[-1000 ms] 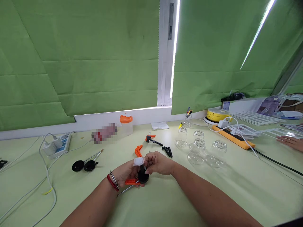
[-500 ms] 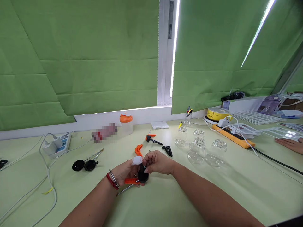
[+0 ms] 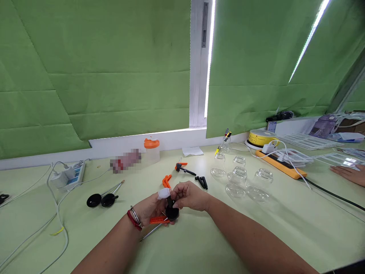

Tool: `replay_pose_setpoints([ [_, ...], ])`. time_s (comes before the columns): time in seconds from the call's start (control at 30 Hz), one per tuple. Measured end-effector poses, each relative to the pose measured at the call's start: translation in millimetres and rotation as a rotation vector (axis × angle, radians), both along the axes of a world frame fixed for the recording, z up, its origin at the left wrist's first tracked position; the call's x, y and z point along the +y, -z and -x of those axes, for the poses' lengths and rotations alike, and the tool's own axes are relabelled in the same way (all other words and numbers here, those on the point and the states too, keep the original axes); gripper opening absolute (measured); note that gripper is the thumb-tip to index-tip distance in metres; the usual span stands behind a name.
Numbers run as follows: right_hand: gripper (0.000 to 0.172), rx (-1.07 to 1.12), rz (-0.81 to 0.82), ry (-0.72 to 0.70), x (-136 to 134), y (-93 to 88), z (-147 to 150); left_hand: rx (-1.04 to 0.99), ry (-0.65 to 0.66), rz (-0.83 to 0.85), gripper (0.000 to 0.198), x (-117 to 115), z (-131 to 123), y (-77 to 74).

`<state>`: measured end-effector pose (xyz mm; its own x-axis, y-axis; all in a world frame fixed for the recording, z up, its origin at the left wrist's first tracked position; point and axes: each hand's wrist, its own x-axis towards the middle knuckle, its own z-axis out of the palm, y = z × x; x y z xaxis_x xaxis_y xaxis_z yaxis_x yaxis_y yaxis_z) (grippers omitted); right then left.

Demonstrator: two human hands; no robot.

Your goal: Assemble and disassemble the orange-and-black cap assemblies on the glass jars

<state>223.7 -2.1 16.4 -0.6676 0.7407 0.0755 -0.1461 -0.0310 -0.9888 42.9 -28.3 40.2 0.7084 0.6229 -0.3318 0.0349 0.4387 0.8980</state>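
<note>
In the lower middle of the head view, my left hand point(image 3: 149, 210) is closed around a black round part point(image 3: 172, 213) with an orange handle piece point(image 3: 159, 220) and a metal rod point(image 3: 151, 232) pointing down left. A white cap-like piece point(image 3: 164, 193) sits above the black part. My right hand point(image 3: 185, 196) pinches the upright black stem of that part from the right. Beyond the hands lie an orange curved piece point(image 3: 166, 181), a black and orange assembly point(image 3: 184, 168) and several short black pieces point(image 3: 202, 182).
Several clear glass jars point(image 3: 238, 179) stand at the right, before an orange power strip point(image 3: 282, 165). Two black round parts with rods point(image 3: 108, 199) and white cables point(image 3: 57, 201) lie left. An orange-lidded cup point(image 3: 152, 149) stands behind. Another person's hand point(image 3: 348, 174) rests far right.
Both hands keep their hold on the black part. The white piece and the metal rod have shifted very slightly. At the far right, the other person's hand has moved a little.
</note>
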Motion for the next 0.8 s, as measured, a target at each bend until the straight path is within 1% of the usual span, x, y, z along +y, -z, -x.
replay_pose_setpoints([
  [0.23,0.035,-0.004,0.025,0.036,-2.5,-3.1,1.0,0.007,0.013,0.022,0.058,-1.7,-2.7,-4.2],
  [0.43,0.033,0.030,-0.009,0.084,0.8,-0.9,-0.7,0.003,-0.023,0.063,0.080,1.2,-4.6,-5.0],
  [0.5,0.032,0.052,-0.027,0.099,2.2,-0.1,-1.5,0.005,-0.045,0.049,0.079,2.2,-5.0,-4.2],
  [0.53,0.032,0.063,-0.033,0.107,2.8,0.0,-1.7,0.013,-0.062,0.026,0.074,2.6,-5.4,-3.8],
  [0.6,0.032,0.086,-0.041,0.125,3.6,-0.2,-1.6,0.043,-0.118,-0.059,0.061,3.1,-6.5,-3.3],
  [0.67,0.031,0.117,-0.054,0.155,4.1,-1.0,-1.0,0.077,-0.199,-0.170,0.049,3.9,-7.8,-2.9],
  [0.73,0.030,0.160,-0.066,0.215,4.6,-2.2,-0.3,0.119,-0.318,-0.277,0.043,5.4,-8.5,-2.6],
  [0.8,0.028,0.185,-0.056,0.268,4.9,-3.6,-0.5,0.177,-0.473,-0.386,0.041,7.6,-8.5,-2.1],
])
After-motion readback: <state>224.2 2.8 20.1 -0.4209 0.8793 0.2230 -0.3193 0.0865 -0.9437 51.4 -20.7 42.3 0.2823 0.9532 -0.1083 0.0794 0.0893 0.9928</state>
